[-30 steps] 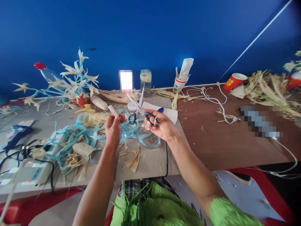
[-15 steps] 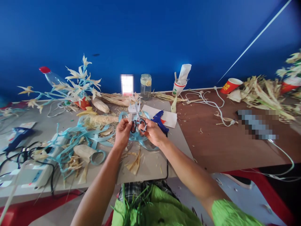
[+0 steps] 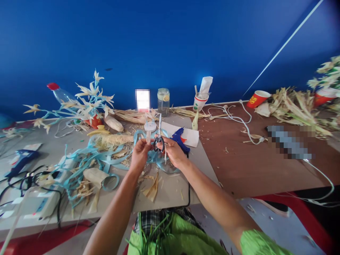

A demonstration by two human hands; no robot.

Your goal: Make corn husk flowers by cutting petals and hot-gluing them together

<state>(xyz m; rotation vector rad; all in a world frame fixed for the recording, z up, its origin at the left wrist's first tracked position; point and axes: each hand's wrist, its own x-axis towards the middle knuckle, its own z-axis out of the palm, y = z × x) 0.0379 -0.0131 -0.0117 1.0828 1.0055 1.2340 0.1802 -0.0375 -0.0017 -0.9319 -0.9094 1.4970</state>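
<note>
My right hand [image 3: 173, 153] is closed round the dark handles of a pair of scissors [image 3: 159, 128], whose blades are together and point away from me. A thin pale strip hangs below its fingers. Just to the left, my left hand [image 3: 139, 154] pinches a small pale, translucent strip [image 3: 148, 137], which stands up from the fingertips; its material is unclear. Light blue ribbon [image 3: 159, 161] lies in loops on the table under both hands. Beyond them is a round white lid-like piece [image 3: 150, 126]. A blue glue gun [image 3: 179, 139] rests on white card [image 3: 192, 134] beside my right hand.
Blue ribbon, corn husks and a power strip [image 3: 49, 198] with black cables crowd the left, near another glue gun [image 3: 22, 161]. Husk flowers [image 3: 91, 92], a glass jar [image 3: 163, 102] and a paper cup [image 3: 200, 102] line the back. White cable [image 3: 247, 124] crosses the brown board.
The scissor blades, apart before, are now together and more upright. My left hand has come off the scissors' side and turned, showing the pale strip more plainly.
</note>
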